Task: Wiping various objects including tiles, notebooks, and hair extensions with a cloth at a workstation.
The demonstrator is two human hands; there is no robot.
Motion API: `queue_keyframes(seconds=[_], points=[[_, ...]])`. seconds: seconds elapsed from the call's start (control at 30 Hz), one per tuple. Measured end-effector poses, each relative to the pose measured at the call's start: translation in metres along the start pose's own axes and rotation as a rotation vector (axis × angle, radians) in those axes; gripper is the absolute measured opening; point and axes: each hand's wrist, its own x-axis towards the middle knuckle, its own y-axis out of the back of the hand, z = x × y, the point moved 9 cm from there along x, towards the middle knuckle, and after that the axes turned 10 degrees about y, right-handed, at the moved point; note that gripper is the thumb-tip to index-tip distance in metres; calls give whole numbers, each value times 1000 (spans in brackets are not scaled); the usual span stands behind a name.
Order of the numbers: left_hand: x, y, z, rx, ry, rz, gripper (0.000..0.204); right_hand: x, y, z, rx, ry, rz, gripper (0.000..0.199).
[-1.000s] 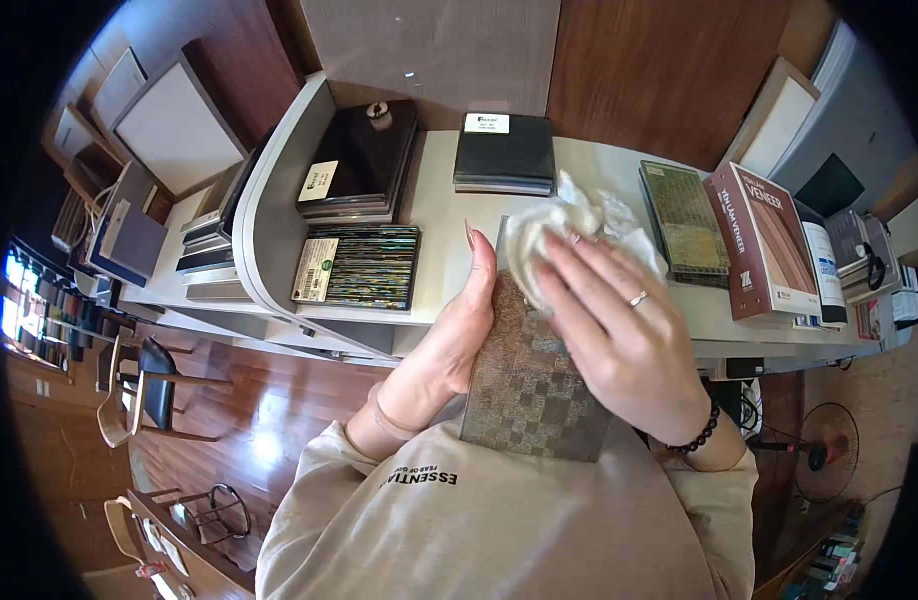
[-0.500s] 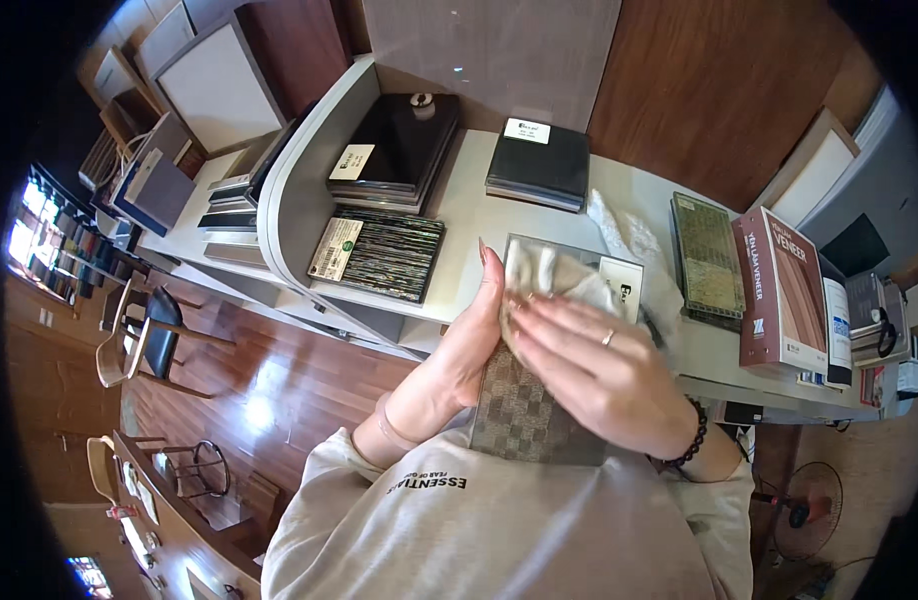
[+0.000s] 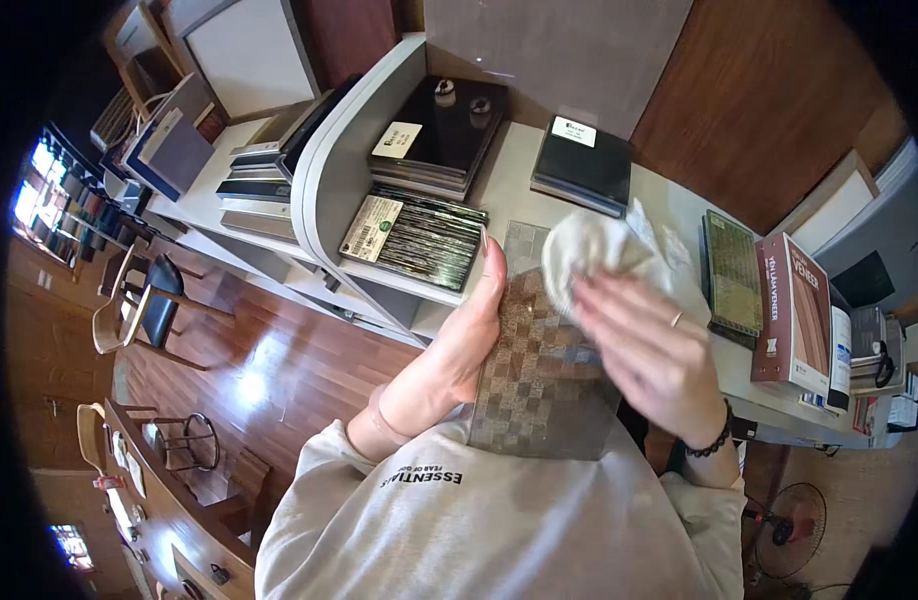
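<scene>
A rectangular sample panel (image 3: 539,395) with a glossy brown and grey checkered face leans against the front of my shirt, tilted up. My left hand (image 3: 466,340) grips its left edge, thumb standing up along the side and the other fingers hidden behind. In my right hand (image 3: 661,350) is a bunched white cloth (image 3: 582,250), over the panel's upper right part; motion blurs the fingers, and whether the cloth touches the surface I cannot tell. Behind it, more white fabric (image 3: 669,255) lies on the white counter (image 3: 499,192).
Stacked dark glossy panels (image 3: 449,125), a streaked black-and-silver panel (image 3: 429,240) and a black panel stack (image 3: 584,165) rest on the counter. To the right stand patterned gold-green panels (image 3: 731,275) and a reddish binder (image 3: 794,310). A curved white divider (image 3: 319,170) rises at left.
My right hand has moved right with the cloth, uncovering more of the checkered face. My left hand keeps its hold on the panel. The view has shifted slightly.
</scene>
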Motion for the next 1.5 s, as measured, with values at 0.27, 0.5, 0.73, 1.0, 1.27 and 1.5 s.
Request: queue_keyframes(seconds=[0.27,0.5,0.73,1.0,1.27,1.5], points=[[-53,17,60,-50,-316,-62,78,-26,18,41,328,-211,40,28],[-162,43,139,309,-843,508,81,-82,80,199,-358,-690,141,19],[-220,58,156,211,-1074,360,59,0,21,199,-721,-460,-124,21],[-240,96,156,106,-1138,736,58,97,-134,170,-706,-74,-299,26],[-249,104,160,15,-1161,715,58,86,-164,193,-770,-196,-587,26],[-250,99,160,35,-1172,706,54,42,-146,215,-875,-272,-738,28]])
